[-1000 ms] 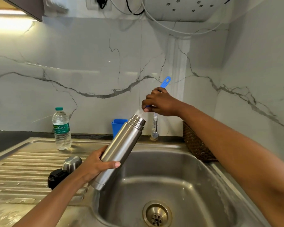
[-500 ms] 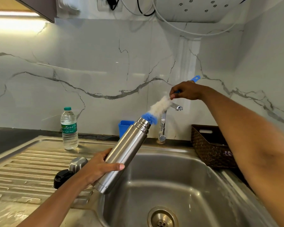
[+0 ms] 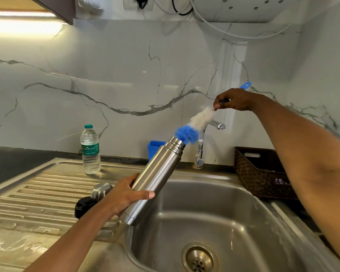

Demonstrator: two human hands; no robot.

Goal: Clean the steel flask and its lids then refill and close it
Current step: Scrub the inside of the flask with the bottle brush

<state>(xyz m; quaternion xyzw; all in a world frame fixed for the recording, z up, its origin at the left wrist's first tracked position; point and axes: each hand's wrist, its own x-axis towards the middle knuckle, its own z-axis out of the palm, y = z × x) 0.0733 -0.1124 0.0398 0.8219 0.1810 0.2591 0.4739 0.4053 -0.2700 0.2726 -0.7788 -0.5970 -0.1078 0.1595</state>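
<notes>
Flask (image 3: 155, 179) gripped by left hand (image 3: 124, 195) over sink (image 3: 234, 222), right hand (image 3: 236, 100) pinching brush (image 3: 192, 128) at its mouth, 2 lids (image 3: 94, 199) beside

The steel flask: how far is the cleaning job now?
Done: both lids are off, the steel cap and black stopper lying on the drainboard. In hand: the left hand tilts the flask over the sink; the right hand holds the bottle brush at its mouth. Left: lids, refilling, closing.
</notes>
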